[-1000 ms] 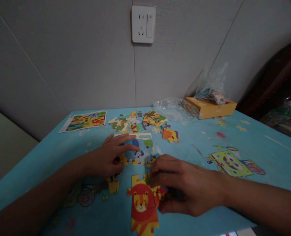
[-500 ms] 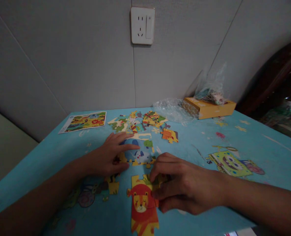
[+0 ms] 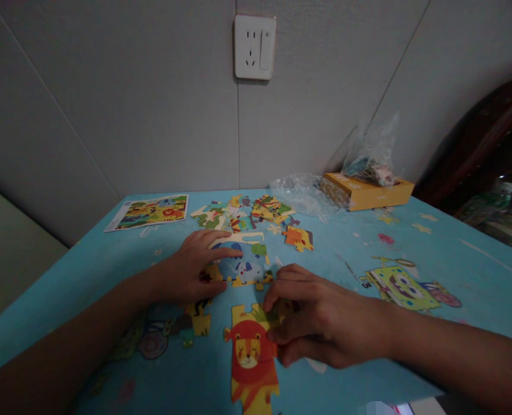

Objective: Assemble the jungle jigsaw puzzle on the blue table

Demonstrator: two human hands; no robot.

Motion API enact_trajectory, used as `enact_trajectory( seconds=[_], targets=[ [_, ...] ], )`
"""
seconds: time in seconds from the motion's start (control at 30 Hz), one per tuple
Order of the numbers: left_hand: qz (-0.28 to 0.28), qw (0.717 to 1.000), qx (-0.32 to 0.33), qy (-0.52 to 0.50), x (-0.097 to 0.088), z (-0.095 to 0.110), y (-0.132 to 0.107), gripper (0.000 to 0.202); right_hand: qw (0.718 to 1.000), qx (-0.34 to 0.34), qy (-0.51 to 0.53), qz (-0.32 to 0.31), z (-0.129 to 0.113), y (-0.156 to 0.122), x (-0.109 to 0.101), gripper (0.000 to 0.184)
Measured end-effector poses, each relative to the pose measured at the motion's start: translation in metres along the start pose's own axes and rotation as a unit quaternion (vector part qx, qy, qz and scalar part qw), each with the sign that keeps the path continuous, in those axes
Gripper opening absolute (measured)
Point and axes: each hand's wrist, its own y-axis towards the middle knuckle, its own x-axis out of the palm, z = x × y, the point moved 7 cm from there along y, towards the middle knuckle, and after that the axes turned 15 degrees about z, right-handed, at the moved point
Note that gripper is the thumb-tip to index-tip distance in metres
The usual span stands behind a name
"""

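Observation:
My left hand point(image 3: 190, 270) lies flat with fingers spread on the left part of a joined blue elephant puzzle section point(image 3: 245, 266) in the middle of the blue table point(image 3: 346, 242). My right hand point(image 3: 320, 323) is closed in a pinch on a small puzzle piece, mostly hidden under the fingers, at the upper right edge of the lion puzzle section point(image 3: 252, 357). That lion section lies near the table's front edge, just below the elephant section.
Loose puzzle pieces point(image 3: 247, 213) lie in a heap behind the hands, with one orange piece point(image 3: 299, 237) apart. A picture card point(image 3: 150, 211) lies at the back left. A yellow box point(image 3: 366, 191) with plastic bags point(image 3: 303, 193) stands at the back right. A wall socket point(image 3: 254, 47) is above.
My right hand has shifted slightly up and left along the lion section's top right edge, pressing the piece there. My left hand has stayed on the elephant section.

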Motion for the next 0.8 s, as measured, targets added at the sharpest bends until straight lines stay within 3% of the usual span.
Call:
enact_trajectory(
  seconds=[0.13, 0.33, 0.43, 0.5, 0.6, 0.7, 0.8],
  targets=[
    [0.007, 1.000, -0.008, 0.015, 0.001, -0.005, -0.001, 0.053, 0.999, 0.018, -0.025, 0.017, 0.007, -0.001, 0.000, 0.024],
    [0.007, 0.999, -0.014, 0.035, 0.002, -0.010, -0.002, 0.056, 0.995, 0.065, -0.046, 0.056, 0.019, -0.001, -0.010, 0.054],
    [0.005, 0.999, -0.022, 0.038, 0.001, -0.012, -0.002, 0.057, 0.990, 0.082, -0.031, 0.112, 0.030, -0.002, -0.024, 0.040],
    [0.004, 0.999, -0.026, 0.037, 0.001, -0.014, -0.003, 0.056, 0.974, 0.136, -0.094, 0.156, 0.051, -0.006, -0.036, 0.028],
    [0.007, 0.999, -0.023, 0.040, 0.001, -0.016, -0.003, 0.056, 0.921, 0.251, -0.236, 0.181, 0.090, -0.020, -0.054, 0.032],
    [0.024, 0.999, 0.000, 0.040, -0.002, -0.006, -0.002, 0.055, 0.885, 0.336, -0.293, 0.135, 0.118, -0.032, -0.058, 0.036],
    [0.033, 0.998, 0.048, 0.008, -0.007, 0.022, -0.001, 0.052, 0.882, 0.357, -0.291, 0.096, 0.124, -0.034, -0.054, 0.033]
  ],
)
